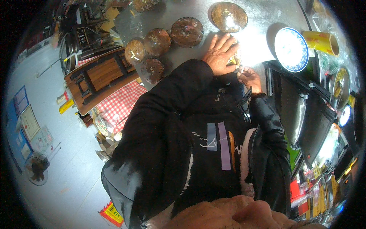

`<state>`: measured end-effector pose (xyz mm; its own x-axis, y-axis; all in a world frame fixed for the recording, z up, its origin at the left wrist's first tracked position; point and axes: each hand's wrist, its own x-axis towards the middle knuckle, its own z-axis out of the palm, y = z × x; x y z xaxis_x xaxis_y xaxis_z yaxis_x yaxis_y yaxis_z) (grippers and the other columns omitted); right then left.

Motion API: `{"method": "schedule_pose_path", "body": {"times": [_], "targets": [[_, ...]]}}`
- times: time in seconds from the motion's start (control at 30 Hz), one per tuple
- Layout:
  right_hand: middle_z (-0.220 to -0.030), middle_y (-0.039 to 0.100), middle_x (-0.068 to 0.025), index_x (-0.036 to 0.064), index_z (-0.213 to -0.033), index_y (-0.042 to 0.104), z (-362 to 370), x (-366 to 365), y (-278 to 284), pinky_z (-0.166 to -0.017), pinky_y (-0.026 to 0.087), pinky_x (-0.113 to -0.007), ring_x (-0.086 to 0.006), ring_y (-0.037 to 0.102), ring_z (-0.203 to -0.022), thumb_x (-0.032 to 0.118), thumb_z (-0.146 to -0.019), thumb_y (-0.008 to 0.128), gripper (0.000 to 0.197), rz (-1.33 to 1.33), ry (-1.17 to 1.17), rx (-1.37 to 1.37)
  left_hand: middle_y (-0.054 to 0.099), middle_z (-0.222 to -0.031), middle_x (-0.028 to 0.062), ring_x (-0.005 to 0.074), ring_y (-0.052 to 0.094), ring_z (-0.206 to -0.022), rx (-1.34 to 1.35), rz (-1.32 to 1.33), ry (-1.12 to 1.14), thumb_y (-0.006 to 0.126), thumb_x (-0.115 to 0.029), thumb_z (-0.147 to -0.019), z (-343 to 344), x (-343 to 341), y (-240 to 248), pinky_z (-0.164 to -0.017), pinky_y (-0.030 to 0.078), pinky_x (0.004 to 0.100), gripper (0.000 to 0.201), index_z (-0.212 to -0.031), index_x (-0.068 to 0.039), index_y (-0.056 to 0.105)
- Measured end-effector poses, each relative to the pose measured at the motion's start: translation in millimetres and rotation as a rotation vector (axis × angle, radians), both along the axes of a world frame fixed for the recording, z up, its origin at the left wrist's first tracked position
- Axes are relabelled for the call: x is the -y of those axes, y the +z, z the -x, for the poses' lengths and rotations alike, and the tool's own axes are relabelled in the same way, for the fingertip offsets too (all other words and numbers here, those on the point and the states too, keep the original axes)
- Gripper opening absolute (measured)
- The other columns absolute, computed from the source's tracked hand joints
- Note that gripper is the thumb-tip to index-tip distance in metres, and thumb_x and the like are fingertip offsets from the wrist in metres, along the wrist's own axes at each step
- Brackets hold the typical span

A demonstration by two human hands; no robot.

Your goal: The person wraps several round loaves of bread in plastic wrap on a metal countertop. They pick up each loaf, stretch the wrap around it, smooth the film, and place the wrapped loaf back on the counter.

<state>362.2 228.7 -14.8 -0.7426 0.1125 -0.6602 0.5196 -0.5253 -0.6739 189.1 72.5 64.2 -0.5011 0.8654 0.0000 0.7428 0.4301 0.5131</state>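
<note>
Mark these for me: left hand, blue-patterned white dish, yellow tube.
Left hand (220, 57): head view, on the back of the hand.
Blue-patterned white dish (305, 53): head view, on its right rim.
Yellow tube (319, 42): head view, on its outer side wall.

L: bulky black-sleeved left arm (164, 89) bent, angled forward and inward; bare left hand (220, 56) back uppermost, fingers extended, slightly parted | R: black-sleeved right arm (270, 120) bent, tucked close; bare right hand (251, 80) just beside the left, fingers curled; fingertip contact unclear.
</note>
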Motion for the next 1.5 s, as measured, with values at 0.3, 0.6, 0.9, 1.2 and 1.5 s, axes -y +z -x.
{"method": "schedule_pose_path", "body": {"times": [0.3, 0.6, 0.9, 1.2, 1.5], "targets": [[-0.102, 0.066, -0.0022, 0.0027, -0.119, 0.064, 35.1, -21.5, 44.5, -0.077, 0.048, -0.024, -0.0093, 0.058, -0.087, 0.025, -0.101, 0.062, 0.028, -0.051, -0.230, -0.057, 0.036, -0.157, 0.0170, 0.0388, 0.023, -0.150, -0.005, -0.011, 0.004, 0.071, -0.048, -0.079, 0.4, -1.6, 4.2, -0.119, 0.012, 0.0639, 0.081, -0.148, -0.014, 0.046], [-0.091, 0.065, 0.0025, 0.0029, -0.112, 0.067, 95.8, -38.7, 35.4, -0.062, 0.042, -0.020, -0.0056, 0.054, -0.071, 0.026, -0.102, 0.061, 0.025, -0.005, -0.077, -0.111, 0.033, -0.158, 0.0205, 0.0394, 0.022, -0.150, -0.027, -0.019, 0.001, 0.071, -0.050, -0.079, 0.8, -2.1, 5.6, -0.118, 0.013, 0.0650, 0.082, -0.149, -0.015, 0.045], [-0.086, 0.066, 0.0012, 0.0033, -0.106, 0.066, 107.8, -50.7, 16.3, -0.063, 0.044, -0.019, -0.0049, 0.053, -0.069, 0.016, -0.100, 0.063, 0.014, -0.066, -0.112, -0.112, 0.029, -0.161, 0.0195, 0.0389, 0.019, -0.152, 0.003, 0.002, 0.019, 0.072, -0.053, -0.079, 3.0, -2.0, 3.9, -0.119, 0.010, 0.0648, 0.083, -0.150, -0.018, 0.045], [-0.093, 0.069, -0.0041, 0.0014, -0.106, 0.062, 120.5, -42.8, 27.2, -0.073, 0.050, -0.022, -0.0087, 0.060, -0.078, 0.017, -0.103, 0.060, 0.016, -0.093, -0.217, -0.161, 0.029, -0.161, 0.0192, 0.0401, 0.020, -0.151, 0.021, -0.027, 0.043, 0.072, -0.053, -0.081, 4.4, 0.2, 5.1, -0.120, 0.011, 0.0633, 0.083, -0.151, -0.020, 0.043], [-0.089, 0.066, -0.0019, 0.0020, -0.104, 0.061, 122.9, -40.4, 22.0, -0.073, 0.049, -0.022, -0.0083, 0.058, -0.078, 0.017, -0.104, 0.058, 0.015, -0.206, -0.192, -0.095, 0.029, -0.159, 0.0215, 0.0424, 0.022, -0.150, 0.028, -0.063, 0.091, 0.077, -0.051, -0.078, 3.5, 3.3, 3.8, -0.120, 0.014, 0.0617, 0.086, -0.151, -0.020, 0.043]]}}
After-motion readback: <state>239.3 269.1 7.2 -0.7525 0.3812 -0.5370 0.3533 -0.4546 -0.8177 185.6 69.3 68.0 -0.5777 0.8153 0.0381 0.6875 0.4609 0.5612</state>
